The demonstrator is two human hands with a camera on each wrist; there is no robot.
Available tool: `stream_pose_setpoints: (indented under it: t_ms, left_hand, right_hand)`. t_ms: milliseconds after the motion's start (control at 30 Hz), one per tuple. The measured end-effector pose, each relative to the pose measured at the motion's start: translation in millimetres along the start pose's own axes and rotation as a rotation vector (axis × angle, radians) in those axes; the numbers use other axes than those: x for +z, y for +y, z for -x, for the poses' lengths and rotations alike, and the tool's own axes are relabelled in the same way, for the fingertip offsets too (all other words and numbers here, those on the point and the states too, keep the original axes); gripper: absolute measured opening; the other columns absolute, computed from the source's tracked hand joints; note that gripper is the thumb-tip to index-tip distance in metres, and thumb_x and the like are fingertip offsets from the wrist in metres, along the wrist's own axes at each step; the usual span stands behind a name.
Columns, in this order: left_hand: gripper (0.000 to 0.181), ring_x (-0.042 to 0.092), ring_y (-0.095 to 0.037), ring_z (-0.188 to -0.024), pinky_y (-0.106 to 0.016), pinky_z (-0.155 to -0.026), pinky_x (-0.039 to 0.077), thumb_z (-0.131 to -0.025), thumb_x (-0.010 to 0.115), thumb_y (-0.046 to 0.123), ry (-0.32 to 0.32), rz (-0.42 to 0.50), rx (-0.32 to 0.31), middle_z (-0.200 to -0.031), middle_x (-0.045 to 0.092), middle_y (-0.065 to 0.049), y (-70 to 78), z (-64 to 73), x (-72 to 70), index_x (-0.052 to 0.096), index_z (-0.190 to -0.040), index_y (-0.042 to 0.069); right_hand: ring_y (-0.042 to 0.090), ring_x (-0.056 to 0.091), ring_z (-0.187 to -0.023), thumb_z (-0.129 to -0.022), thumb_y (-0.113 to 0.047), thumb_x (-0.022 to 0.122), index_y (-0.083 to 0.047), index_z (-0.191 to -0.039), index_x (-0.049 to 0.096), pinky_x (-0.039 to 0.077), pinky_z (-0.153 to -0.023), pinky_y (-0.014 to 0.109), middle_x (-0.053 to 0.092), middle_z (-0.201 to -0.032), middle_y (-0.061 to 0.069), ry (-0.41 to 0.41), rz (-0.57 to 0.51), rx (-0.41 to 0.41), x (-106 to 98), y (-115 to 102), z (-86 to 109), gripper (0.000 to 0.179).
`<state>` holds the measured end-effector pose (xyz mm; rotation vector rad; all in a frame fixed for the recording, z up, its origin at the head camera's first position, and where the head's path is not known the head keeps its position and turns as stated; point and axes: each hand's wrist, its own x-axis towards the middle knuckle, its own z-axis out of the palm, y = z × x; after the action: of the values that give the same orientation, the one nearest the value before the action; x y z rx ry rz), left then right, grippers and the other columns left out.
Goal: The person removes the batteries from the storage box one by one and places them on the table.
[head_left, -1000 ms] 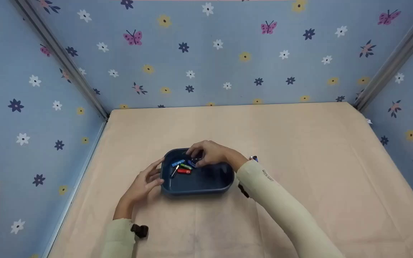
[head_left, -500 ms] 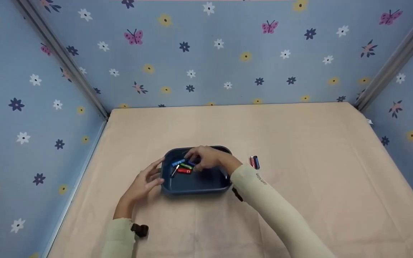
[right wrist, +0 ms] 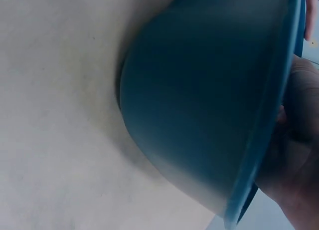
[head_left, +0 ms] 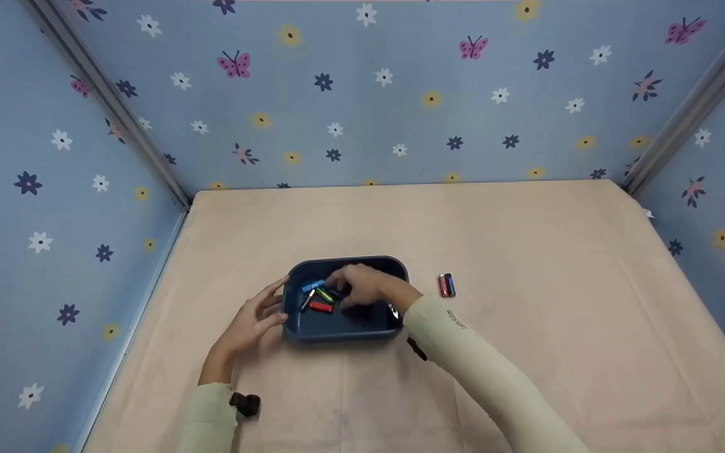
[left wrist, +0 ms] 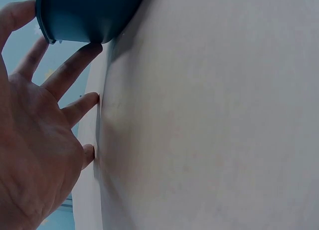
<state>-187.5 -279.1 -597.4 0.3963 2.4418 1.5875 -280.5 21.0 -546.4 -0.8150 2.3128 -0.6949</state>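
Note:
A dark blue plastic basin (head_left: 343, 338) sits on the cloth-covered table. My left hand (head_left: 252, 321) steadies its left end, fingers spread; in the left wrist view the fingertips touch the basin wall (left wrist: 89, 15). My right hand (head_left: 362, 284) reaches inside with bent fingers, down among small batteries. Near its fingertips lie a light blue battery (head_left: 313, 285), a green one (head_left: 325, 294), a red one (head_left: 321, 307) and a black-and-silver one (head_left: 308, 300). A dark battery sits partly hidden under the fingers; I cannot tell whether they grip it. The basin wall (right wrist: 209, 90) blocks most of the right wrist view.
Right of the basin, a red battery (head_left: 443, 285) and a dark blue battery (head_left: 450, 285) lie side by side on the beige cloth (head_left: 526, 251). Something shiny (head_left: 394, 311) shows at the basin's right end. Flower-patterned walls (head_left: 362, 94) enclose the table.
My right hand has shifted lower and nearer within the basin. The red battery has slid toward me and the green one has turned. My left hand stays put.

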Motion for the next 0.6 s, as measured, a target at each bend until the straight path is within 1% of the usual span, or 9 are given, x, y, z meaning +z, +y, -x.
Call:
stream_pose_setpoints:
  t_ms: [133, 300, 433, 600]
  left_hand:
    - [0.075, 0.053, -0.054, -0.158, -0.074, -0.133, 0.038, -0.110, 0.070, 0.008, 0.002, 0.008, -0.014, -0.179, 0.044, -0.026, 0.6, -1.1, 0.2, 0.036, -0.177, 0.010]
    - [0.075, 0.055, -0.053, -0.158, -0.074, -0.134, 0.036, -0.109, 0.070, 0.009, 0.007, -0.001, -0.031, -0.176, 0.048, -0.026, 0.9, -1.0, 0.3, 0.037, -0.177, 0.012]
    - [0.076, 0.055, -0.053, -0.158, -0.074, -0.134, 0.034, -0.109, 0.070, 0.009, 0.009, 0.002, -0.025, -0.176, 0.048, -0.026, 0.9, -1.1, 1.0, 0.037, -0.177, 0.012]
    - [0.075, 0.055, -0.054, -0.157, -0.075, -0.133, 0.036, -0.109, 0.069, 0.007, 0.006, 0.005, -0.003, -0.177, 0.047, -0.026, 0.3, -1.1, 1.4, 0.037, -0.177, 0.010]
  right_hand:
    - [0.035, 0.065, -0.145, -0.103, -0.010, 0.081, -0.016, -0.162, 0.063, 0.053, -0.126, 0.051, 0.072, -0.150, 0.019, -0.003, 0.044, 0.032, 3.3, -2.9, 0.3, 0.062]
    - [0.031, 0.067, -0.137, -0.102, -0.008, 0.081, -0.021, -0.160, 0.065, 0.056, -0.121, 0.051, 0.072, -0.146, 0.018, -0.017, 0.077, 0.055, 4.3, -3.0, 3.0, 0.061]
    - [0.030, 0.068, -0.124, -0.103, -0.006, 0.080, -0.024, -0.156, 0.067, 0.061, -0.110, 0.050, 0.074, -0.139, 0.018, -0.028, 0.085, 0.063, 2.5, 0.2, 7.2, 0.058]
    - [0.022, 0.067, -0.107, -0.102, -0.006, 0.080, -0.026, -0.154, 0.068, 0.063, -0.095, 0.041, 0.076, -0.129, 0.015, -0.027, 0.098, 0.068, 0.3, 4.1, 9.6, 0.057]
